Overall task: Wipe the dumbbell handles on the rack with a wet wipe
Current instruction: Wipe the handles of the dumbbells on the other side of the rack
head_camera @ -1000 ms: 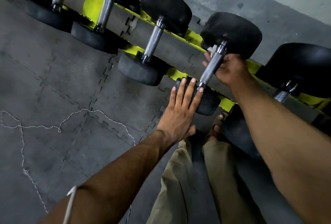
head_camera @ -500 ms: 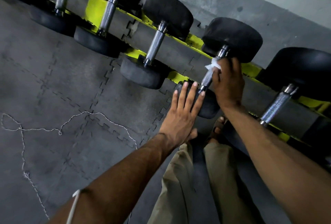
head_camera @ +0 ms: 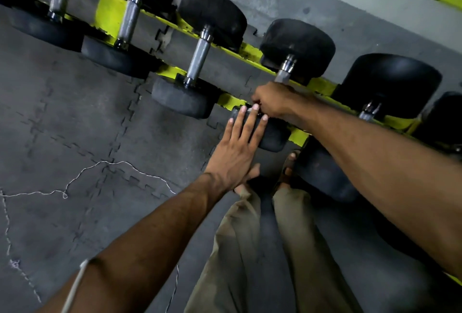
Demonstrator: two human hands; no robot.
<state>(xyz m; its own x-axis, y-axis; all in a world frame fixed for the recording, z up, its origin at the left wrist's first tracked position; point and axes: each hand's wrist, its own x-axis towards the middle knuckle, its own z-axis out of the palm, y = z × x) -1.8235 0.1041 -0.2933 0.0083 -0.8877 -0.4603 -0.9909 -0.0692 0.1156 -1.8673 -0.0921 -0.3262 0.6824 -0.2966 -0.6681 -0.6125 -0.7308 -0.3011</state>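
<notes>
Several black dumbbells with chrome handles lie across a yellow rack (head_camera: pixel 110 10). My right hand (head_camera: pixel 273 101) grips the lower end of one dumbbell handle (head_camera: pixel 285 72), fingers curled round it; the wet wipe is hidden inside that grip. My left hand (head_camera: pixel 240 145) lies flat with straight fingers on the near black head (head_camera: pixel 272 135) of the same dumbbell. The far head (head_camera: pixel 300 47) sits on the back rail. To the left is another dumbbell with a bare handle (head_camera: pixel 198 59), and to the right a further handle (head_camera: pixel 370 110) shows partly.
Grey interlocking floor mats (head_camera: pixel 75 137) lie below the rack, with a thin white cord (head_camera: pixel 100 165) trailing across them. My legs in khaki trousers (head_camera: pixel 250 250) and a sandalled foot (head_camera: pixel 290 165) stand close under the rack. A lower-tier dumbbell (head_camera: pixel 325 175) sits beside my foot.
My right hand has slid down the handle from its upper end to the lower end beside my left fingertips, and the wipe no longer shows. The left hand stays flat on the near head.
</notes>
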